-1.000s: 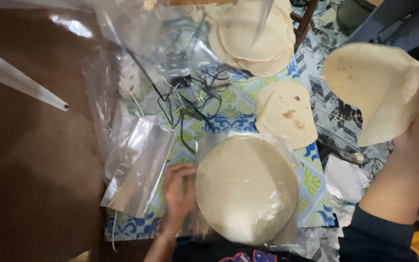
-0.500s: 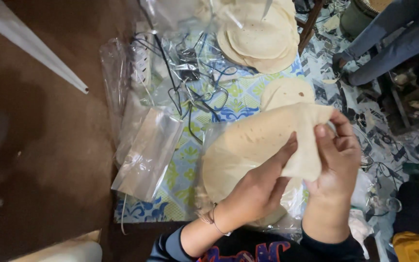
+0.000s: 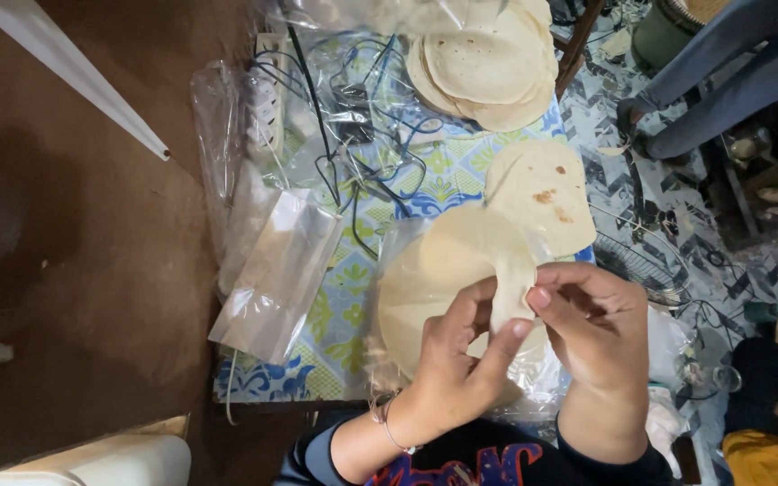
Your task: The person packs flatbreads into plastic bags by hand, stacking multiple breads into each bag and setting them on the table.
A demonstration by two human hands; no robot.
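Note:
Both my hands hold one pale round flatbread [image 3: 470,256] above the table. My left hand [image 3: 461,360] pinches its lower edge from the left, and my right hand [image 3: 596,328] pinches the same edge from the right. Under it lies a stack of flatbreads [image 3: 398,306] on a clear plastic bag. A single flatbread with brown spots [image 3: 542,193] lies just beyond. A larger pile of flatbreads [image 3: 488,63] sits at the far end of the table.
Empty clear plastic bags [image 3: 276,270] lie on the patterned tablecloth [image 3: 339,328] at the left. Black cables and a white power strip [image 3: 267,108] lie in the middle. Another person's legs [image 3: 722,81] and a seated person [image 3: 776,414] are at the right.
My right hand brought a flatbread in from the far right to above the stack. My left hand rose off the table and joined it on the flatbread's edge.

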